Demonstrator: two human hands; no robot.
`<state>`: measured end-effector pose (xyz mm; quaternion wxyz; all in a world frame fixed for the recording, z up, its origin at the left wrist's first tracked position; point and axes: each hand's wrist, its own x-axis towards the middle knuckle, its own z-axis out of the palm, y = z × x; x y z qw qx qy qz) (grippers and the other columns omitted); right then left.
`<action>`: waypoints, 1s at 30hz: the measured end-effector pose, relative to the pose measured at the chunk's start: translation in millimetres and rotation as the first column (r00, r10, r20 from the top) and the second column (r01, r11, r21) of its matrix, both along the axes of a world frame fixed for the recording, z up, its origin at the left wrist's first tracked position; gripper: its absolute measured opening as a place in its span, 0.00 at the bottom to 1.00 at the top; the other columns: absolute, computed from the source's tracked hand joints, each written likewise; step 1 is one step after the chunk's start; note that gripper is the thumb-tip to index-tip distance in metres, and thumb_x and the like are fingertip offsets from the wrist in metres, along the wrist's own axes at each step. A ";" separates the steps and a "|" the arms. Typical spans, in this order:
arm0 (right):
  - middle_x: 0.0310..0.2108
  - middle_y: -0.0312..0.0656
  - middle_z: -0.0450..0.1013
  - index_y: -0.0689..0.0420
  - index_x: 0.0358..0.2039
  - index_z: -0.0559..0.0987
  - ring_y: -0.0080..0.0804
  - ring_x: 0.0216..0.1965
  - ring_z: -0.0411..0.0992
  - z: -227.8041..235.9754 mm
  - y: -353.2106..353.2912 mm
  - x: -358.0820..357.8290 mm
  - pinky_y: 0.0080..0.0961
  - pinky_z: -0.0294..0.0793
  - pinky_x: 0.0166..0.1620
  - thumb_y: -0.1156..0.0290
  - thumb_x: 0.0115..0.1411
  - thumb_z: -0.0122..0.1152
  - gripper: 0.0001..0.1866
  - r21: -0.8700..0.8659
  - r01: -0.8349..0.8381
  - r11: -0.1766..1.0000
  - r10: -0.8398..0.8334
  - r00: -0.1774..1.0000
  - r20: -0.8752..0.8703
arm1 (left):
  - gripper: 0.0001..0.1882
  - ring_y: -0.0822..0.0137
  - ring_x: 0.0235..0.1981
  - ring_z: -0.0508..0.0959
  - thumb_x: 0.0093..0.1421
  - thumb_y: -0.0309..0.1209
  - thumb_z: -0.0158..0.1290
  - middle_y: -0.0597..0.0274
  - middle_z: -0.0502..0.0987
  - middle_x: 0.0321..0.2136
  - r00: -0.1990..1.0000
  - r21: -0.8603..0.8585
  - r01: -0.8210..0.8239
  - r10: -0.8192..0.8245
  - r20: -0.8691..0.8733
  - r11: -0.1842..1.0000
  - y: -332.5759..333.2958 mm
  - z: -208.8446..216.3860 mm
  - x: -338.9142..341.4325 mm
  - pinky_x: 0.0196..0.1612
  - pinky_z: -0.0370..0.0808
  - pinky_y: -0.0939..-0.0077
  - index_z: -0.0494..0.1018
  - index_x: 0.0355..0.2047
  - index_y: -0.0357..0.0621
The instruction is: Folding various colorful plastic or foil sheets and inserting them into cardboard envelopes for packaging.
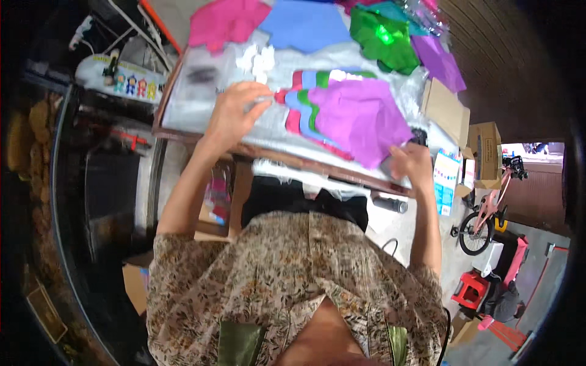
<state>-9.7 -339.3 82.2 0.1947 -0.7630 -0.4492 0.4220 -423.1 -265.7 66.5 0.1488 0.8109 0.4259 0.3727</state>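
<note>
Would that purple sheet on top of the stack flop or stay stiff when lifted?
The purple sheet would probably flop: its surface shows soft creases. It's likely light, as it looks thin. It might slide over the coloured layers fanned beneath it.

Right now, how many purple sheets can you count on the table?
2. One purple sheet tops the layered stack between the left hand and right hand; the other lies at the far right of the table, beside the shiny green sheet. More may be hidden underneath.

Probably unreadable print on a blue-and-white package (447,183)
</note>
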 end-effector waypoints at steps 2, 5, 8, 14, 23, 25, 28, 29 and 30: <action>0.34 0.47 0.80 0.65 0.42 0.80 0.34 0.32 0.80 12.7 5.1 -4.6 0.27 0.78 0.32 0.70 0.62 0.67 0.12 -0.066 -0.078 0.995 0.095 0.948 0.303 | 0.10 0.52 0.41 0.82 0.58 0.28 0.61 0.53 0.83 0.38 1.000 0.017 0.007 -0.008 0.029 1.000 22.3 6.5 2.6 0.47 0.78 0.63 0.83 0.40 0.41; 0.46 0.52 0.78 0.65 0.49 0.78 0.46 0.45 0.78 13.0 13.9 -19.9 0.40 0.79 0.46 0.65 0.63 0.66 0.19 0.494 -0.630 0.599 0.047 0.644 0.764 | 0.09 0.51 0.40 0.83 0.58 0.27 0.61 0.52 0.83 0.38 0.994 0.151 0.104 -0.106 0.009 0.983 80.7 22.7 16.6 0.45 0.79 0.62 0.83 0.39 0.40; 0.64 0.52 0.66 0.60 0.63 0.69 0.52 0.66 0.63 -2.6 39.1 -63.8 0.54 0.58 0.68 0.57 0.63 0.65 0.33 0.358 -0.832 0.425 0.469 0.540 0.699 | 0.08 0.50 0.39 0.83 0.58 0.27 0.60 0.51 0.83 0.36 0.994 0.124 0.102 -0.106 0.021 0.987 160.0 32.0 51.5 0.43 0.79 0.61 0.83 0.37 0.39; 0.71 0.47 0.59 0.56 0.69 0.65 0.47 0.72 0.55 -11.4 58.6 -68.5 0.54 0.46 0.73 0.54 0.64 0.62 0.37 0.248 -0.907 0.341 0.692 0.421 0.586 | 0.10 0.50 0.39 0.84 0.56 0.30 0.61 0.51 0.83 0.37 0.963 0.116 -0.078 0.105 -0.249 0.990 330.1 -4.1 124.6 0.44 0.80 0.58 0.84 0.38 0.44; 0.62 0.48 0.70 0.58 0.60 0.74 0.44 0.64 0.68 27.7 145.4 -6.0 0.53 0.57 0.70 0.61 0.63 0.64 0.27 0.317 -0.854 0.413 0.624 0.519 0.584 | 0.08 0.46 0.41 0.83 0.54 0.32 0.60 0.47 0.83 0.34 0.781 0.146 -0.217 0.262 -0.568 0.965 421.3 -39.5 184.8 0.47 0.81 0.53 0.85 0.30 0.43; 0.61 0.48 0.72 0.58 0.58 0.75 0.44 0.62 0.70 33.1 165.4 -2.7 0.53 0.59 0.70 0.62 0.63 0.64 0.25 0.349 -0.842 0.412 0.615 0.540 0.575 | 0.08 0.46 0.40 0.84 0.54 0.32 0.60 0.46 0.84 0.34 0.810 0.119 -0.259 0.283 -0.514 0.958 434.2 -44.2 175.7 0.47 0.81 0.55 0.85 0.31 0.42; 0.59 0.49 0.73 0.60 0.57 0.75 0.47 0.60 0.72 37.3 210.2 -1.3 0.53 0.61 0.68 0.66 0.63 0.64 0.23 0.386 -0.855 0.347 0.606 0.518 0.603 | 0.09 0.46 0.40 0.84 0.54 0.32 0.61 0.44 0.84 0.36 0.851 0.068 -0.358 0.355 -0.387 0.931 451.6 -47.0 152.6 0.46 0.82 0.57 0.85 0.32 0.40; 0.59 0.49 0.73 0.60 0.57 0.75 0.47 0.60 0.72 35.5 225.3 -2.0 0.53 0.61 0.68 0.66 0.63 0.64 0.23 0.388 -0.854 0.347 0.607 0.520 0.601 | 0.11 0.49 0.39 0.85 0.54 0.34 0.63 0.45 0.84 0.35 0.882 -0.046 -0.378 0.345 -0.321 0.925 455.8 -45.8 148.8 0.44 0.82 0.59 0.85 0.32 0.40; 0.59 0.50 0.73 0.60 0.57 0.75 0.49 0.60 0.72 33.6 241.2 -5.7 0.51 0.63 0.67 0.68 0.63 0.63 0.23 0.418 -0.841 0.342 0.581 0.539 0.609 | 0.13 0.51 0.37 0.85 0.53 0.37 0.65 0.47 0.85 0.35 0.906 -0.160 -0.387 0.342 -0.252 0.908 459.0 -45.2 144.5 0.42 0.83 0.61 0.85 0.33 0.40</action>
